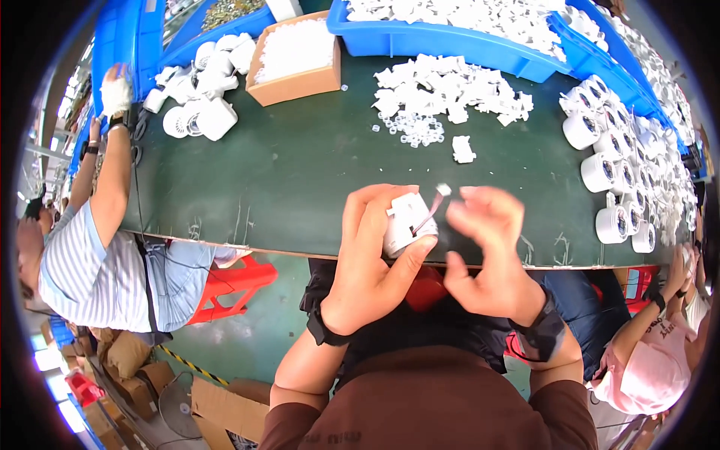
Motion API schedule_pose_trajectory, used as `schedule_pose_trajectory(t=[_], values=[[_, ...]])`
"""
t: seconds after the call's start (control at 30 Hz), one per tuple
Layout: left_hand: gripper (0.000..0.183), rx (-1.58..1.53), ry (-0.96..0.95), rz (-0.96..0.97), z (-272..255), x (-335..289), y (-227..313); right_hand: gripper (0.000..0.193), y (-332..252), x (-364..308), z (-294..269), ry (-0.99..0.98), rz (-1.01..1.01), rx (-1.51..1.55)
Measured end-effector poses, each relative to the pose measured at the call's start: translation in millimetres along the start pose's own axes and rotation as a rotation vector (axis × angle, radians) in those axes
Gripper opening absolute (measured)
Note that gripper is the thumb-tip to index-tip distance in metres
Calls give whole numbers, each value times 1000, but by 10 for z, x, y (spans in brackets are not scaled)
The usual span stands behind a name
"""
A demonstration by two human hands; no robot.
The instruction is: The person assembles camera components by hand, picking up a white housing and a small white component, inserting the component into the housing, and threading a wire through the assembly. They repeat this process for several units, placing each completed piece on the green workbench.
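My left hand [367, 274] is closed around a small white plastic housing [405, 216], holding it above the near edge of the green table. Out of the housing runs a short pinkish-brown wire lead [430, 216], tipped with a white connector [444, 190]. Just right of the connector is my right hand [491, 259], its thumb and fingers apart and partly blurred by motion; nothing shows in it. Beyond my hands, a single white plastic bracket [463, 149] lies on the table, near a pile of small clear rings [416, 130] and a heap of similar brackets [454, 86].
Rows of round white units [611, 172] stand at the right. A cardboard box of white parts [294, 91] and loose white units [199, 116] sit at far left. Blue bins [442, 41] line the back. Co-workers sit on both sides, one near a red stool [234, 289].
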State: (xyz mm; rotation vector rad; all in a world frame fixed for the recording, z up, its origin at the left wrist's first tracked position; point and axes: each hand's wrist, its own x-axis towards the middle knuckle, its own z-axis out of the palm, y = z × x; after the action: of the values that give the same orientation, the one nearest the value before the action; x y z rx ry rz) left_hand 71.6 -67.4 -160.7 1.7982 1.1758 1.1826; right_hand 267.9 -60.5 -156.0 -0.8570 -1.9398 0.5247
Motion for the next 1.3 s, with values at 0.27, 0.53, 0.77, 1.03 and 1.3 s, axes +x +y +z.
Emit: schedule_pose_trajectory(t=[0.27, 0.53, 0.77, 1.03, 1.3], values=[[39, 264, 88, 124, 55, 14, -6, 10, -78, 348, -17, -133, 508, 767], [17, 294, 221, 89, 106, 84, 28, 18, -80, 196, 64, -31, 407, 531], [13, 201, 191, 69, 107, 101, 42, 12, -53, 160, 217, 24, 538, 474], [12, 216, 181, 100, 52, 61, 21, 6, 111, 378, -120, -299, 520, 626], [12, 165, 199, 75, 80, 59, 13, 24, 700, 587, -158, -146, 213, -416]])
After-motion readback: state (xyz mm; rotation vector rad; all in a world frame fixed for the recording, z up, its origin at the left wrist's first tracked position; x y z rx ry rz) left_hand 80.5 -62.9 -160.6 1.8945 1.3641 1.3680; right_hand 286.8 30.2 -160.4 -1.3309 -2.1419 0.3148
